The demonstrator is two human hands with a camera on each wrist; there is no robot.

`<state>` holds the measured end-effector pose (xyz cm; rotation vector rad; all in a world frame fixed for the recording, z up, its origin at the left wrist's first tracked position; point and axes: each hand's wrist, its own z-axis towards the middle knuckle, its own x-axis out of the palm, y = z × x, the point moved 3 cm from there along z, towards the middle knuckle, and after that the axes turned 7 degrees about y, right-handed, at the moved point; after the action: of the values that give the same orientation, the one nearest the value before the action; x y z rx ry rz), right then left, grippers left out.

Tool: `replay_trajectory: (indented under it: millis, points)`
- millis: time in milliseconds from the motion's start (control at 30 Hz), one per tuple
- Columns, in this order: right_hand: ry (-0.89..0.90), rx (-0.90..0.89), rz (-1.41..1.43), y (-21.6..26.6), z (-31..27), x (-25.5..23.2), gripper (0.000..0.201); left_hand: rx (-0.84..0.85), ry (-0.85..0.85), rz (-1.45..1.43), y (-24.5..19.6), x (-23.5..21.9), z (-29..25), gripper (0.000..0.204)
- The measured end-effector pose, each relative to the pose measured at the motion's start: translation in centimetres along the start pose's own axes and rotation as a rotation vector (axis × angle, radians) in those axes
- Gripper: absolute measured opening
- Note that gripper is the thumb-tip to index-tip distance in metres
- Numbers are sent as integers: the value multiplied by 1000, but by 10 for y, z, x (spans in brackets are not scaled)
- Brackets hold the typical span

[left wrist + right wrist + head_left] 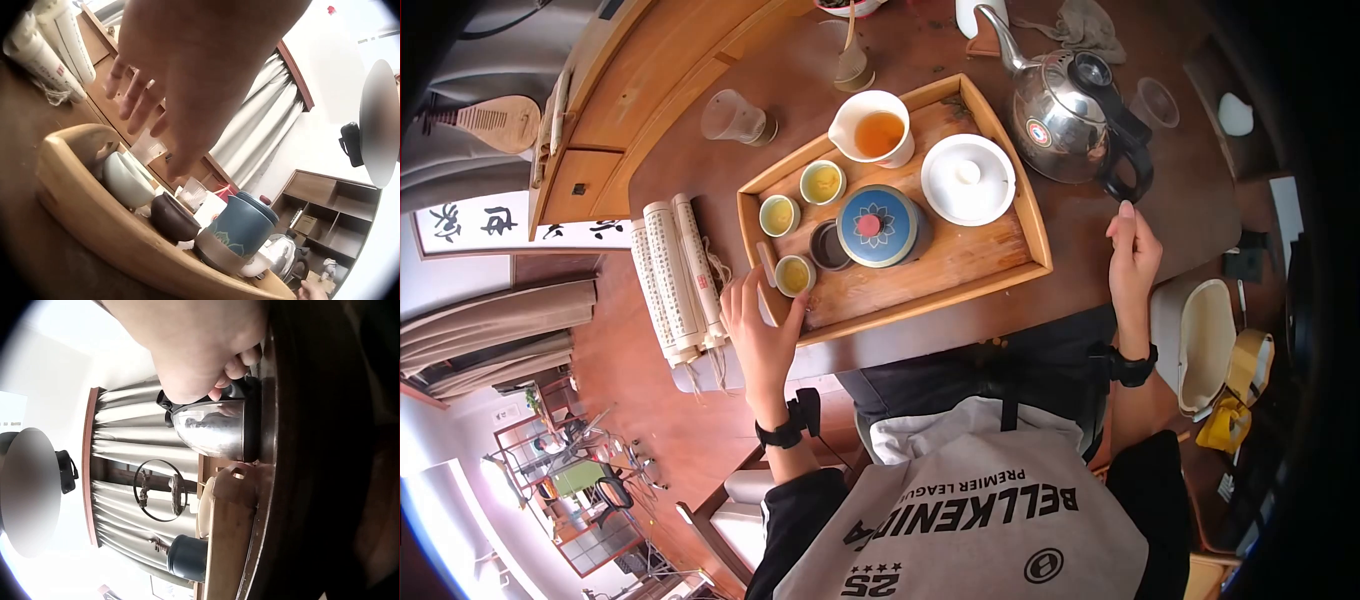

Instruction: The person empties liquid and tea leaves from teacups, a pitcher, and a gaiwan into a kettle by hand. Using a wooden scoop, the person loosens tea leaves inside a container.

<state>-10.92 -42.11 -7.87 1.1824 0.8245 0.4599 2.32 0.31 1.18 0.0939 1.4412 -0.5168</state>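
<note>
My left hand (760, 330) hovers at the tray's near left corner with fingers spread. Its thumb and fingers frame a small pale cup of yellow tea (795, 275); the left wrist view shows the hand above this cup (128, 180). Close by on the tray stand a dark brown cup (830, 246) and a blue teapot (883, 228) with a red knob. At the table's right, my right hand (1135, 262) has loosely curled fingers, their tips just below the black handle of the steel kettle (1055, 120). The right wrist view shows the kettle (212, 428) beyond the fingers.
The wooden tray (920, 300) also bears two more tea cups (822, 183), a white pitcher of amber tea (870, 130) and a white lidded bowl (968, 180). Bamboo scrolls (670, 280) lie left of it. Behind are a glass (738, 118) and a cloth (1085, 28).
</note>
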Motion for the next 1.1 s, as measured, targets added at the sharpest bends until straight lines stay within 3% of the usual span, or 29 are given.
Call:
replay_trajectory:
  millis: [133,567,1100]
  points:
    - [-10,4,-3,1,0,0,39,3,73,115,0,8,5,64]
    - [-13,7,-25,1,-1,-1,39,49,73,167,-1,15,12,61]
    - [-41,-43,-10,2,-1,1,41,52,131,18,-5,17,14,54]
